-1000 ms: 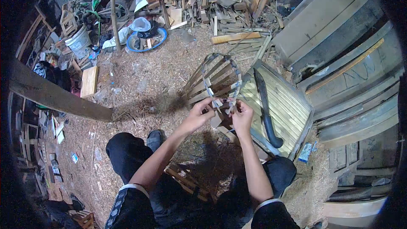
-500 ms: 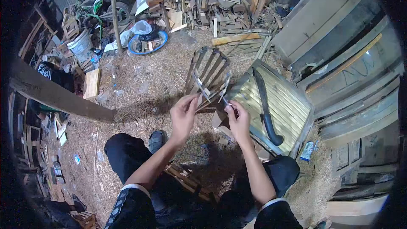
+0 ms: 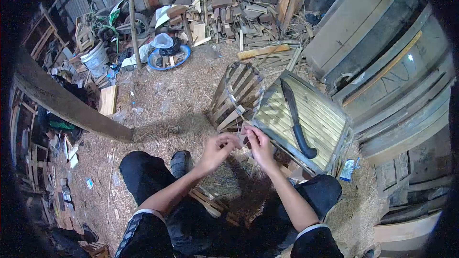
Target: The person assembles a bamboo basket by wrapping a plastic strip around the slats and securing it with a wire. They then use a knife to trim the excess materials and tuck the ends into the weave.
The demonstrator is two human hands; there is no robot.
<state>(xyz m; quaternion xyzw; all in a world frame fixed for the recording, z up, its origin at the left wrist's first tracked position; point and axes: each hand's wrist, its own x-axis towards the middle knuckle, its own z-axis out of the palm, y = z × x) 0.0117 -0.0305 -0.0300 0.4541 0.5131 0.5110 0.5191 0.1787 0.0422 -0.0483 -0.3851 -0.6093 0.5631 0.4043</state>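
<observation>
A tapered basket-like frame of wooden slats (image 3: pixel 221 98) stands on the ground before me, with a thin lacing around its upper rim. My right hand (image 3: pixel 259 145) is closed in a pinch on a thin strip (image 3: pixel 242 125) that runs from the frame's near side. Close beside it on the left, my left hand (image 3: pixel 219 152) has its fingers curled and pointing at the right fingertips. What the left fingers hold, if anything, is too small to make out. A machete (image 3: pixel 295 114) with a black handle lies on the slatted panel (image 3: pixel 320 119) to the right.
Scrap wood (image 3: pixel 234 16) is heaped at the back wall. A blue-rimmed basin (image 3: pixel 172 67) and a white bucket (image 3: pixel 95 59) stand back left. A wooden post (image 3: pixel 71 107) slants in at left. Boards (image 3: pixel 358 24) lean along the right side. Shavings cover the ground.
Both hands have drawn nearer each other and lower, just short of the frame. Earlier they were apart, each pinching near a strip end at the rim. The view has shifted slightly.
</observation>
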